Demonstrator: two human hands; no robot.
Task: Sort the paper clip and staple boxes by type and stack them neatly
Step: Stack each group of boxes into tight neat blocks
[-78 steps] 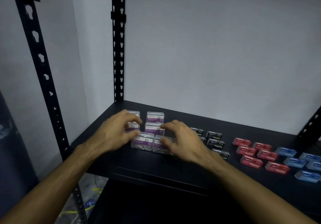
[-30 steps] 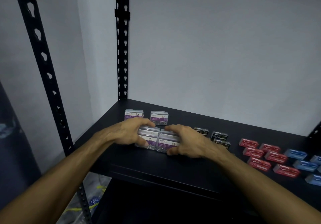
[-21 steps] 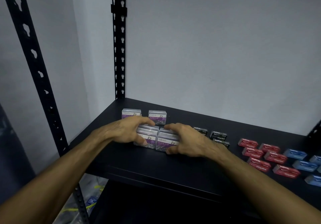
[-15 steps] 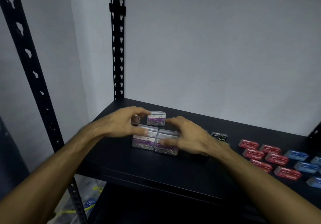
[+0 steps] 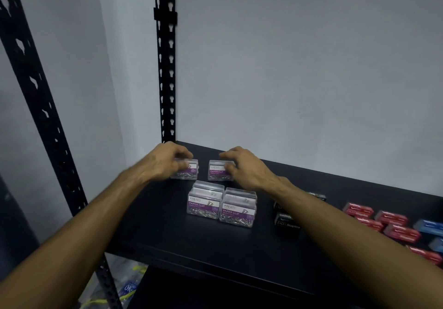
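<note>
Clear paper clip boxes with purple labels stand on the black shelf [image 5: 191, 244]. Two pairs sit side by side near the middle: the left pair [image 5: 203, 203] and the right pair [image 5: 238, 210], each with one box behind the other. Farther back, my left hand [image 5: 165, 160] grips the left rear paper clip box [image 5: 188, 172], and my right hand [image 5: 244, 167] grips the right rear paper clip box [image 5: 218, 170]. Black staple boxes [image 5: 286, 221], red staple boxes [image 5: 393, 222] and blue staple boxes [image 5: 429, 227] lie to the right, partly hidden by my right forearm.
A grey wall closes the back of the shelf. Black perforated uprights stand at the back left corner [image 5: 165, 69] and the front left [image 5: 43, 107]. Bags lie on the floor below at the left [image 5: 129, 287].
Both hands left the two front pairs of paper clip boxes and reached back to the two rear boxes, closing on them. The front pairs stay where they were pushed together.
</note>
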